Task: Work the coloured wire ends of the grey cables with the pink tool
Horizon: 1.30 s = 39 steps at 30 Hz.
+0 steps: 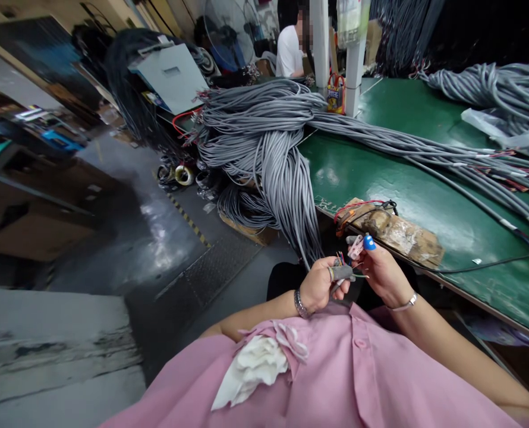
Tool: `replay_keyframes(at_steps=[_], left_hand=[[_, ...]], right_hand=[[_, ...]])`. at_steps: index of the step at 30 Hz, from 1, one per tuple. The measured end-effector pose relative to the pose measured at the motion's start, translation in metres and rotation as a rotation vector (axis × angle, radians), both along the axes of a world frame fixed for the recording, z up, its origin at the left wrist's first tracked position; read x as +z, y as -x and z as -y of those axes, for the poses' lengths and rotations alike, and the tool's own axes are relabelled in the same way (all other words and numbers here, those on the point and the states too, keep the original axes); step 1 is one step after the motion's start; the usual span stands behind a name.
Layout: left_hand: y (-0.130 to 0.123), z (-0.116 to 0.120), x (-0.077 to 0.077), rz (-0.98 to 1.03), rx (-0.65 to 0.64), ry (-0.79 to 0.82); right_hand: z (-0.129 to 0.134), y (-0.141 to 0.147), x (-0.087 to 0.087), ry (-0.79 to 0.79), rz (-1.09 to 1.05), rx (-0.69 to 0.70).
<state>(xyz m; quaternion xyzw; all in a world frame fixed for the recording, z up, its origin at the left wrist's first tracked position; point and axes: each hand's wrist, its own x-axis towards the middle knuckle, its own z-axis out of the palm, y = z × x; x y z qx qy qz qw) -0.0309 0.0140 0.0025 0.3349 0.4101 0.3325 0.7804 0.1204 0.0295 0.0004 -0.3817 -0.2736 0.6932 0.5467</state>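
Note:
In front of my pink shirt, my left hand [318, 288] is closed around the end of a grey cable [336, 288]. Thin coloured wires [341, 258] fan out from that end, a green one pointing right. Grey wrapping covers the left thumb. My right hand [384, 274] is just to the right, with a blue cover [369, 242] on its thumb tip. Its fingers are pinched by a small pinkish-white piece [356, 247]; whether that is a held part or finger wrapping is unclear.
A wooden block [407, 238] with red and black leads lies at the edge of the green table [460, 208]. Bundled grey cables [286, 160] drape over the table's left end. A person in white [289, 52] is behind, near a fan [229, 32].

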Motion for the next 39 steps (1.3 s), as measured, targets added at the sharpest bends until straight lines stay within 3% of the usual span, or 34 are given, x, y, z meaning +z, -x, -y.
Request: replay_keyframes(at_steps=[7,16,25,31,39], left_hand=[[0.004,0.009,0.009,-0.041,0.003,-0.045],[-0.002,0.013,0.016,0.052,0.145,-0.083],[-0.005,0.004,0.01,0.084,0.093,-0.051],[-0.006,0.001,0.004,0.034,0.055,-0.032],[0.0,0.006,0.006,0.043,0.023,-0.025]], right_hand=[[0.003,-0.006,-0.002,0.099,-0.113,0.083],[0.004,0.001,0.0,0.009,-0.076,0.032],[-0.007,0.003,-0.014,0.062,-0.122,0.057],[-0.009,0.009,-0.013,0.056,-0.111,-0.066],[-0.004,0.004,-0.01,0.021,-0.147,0.05]])
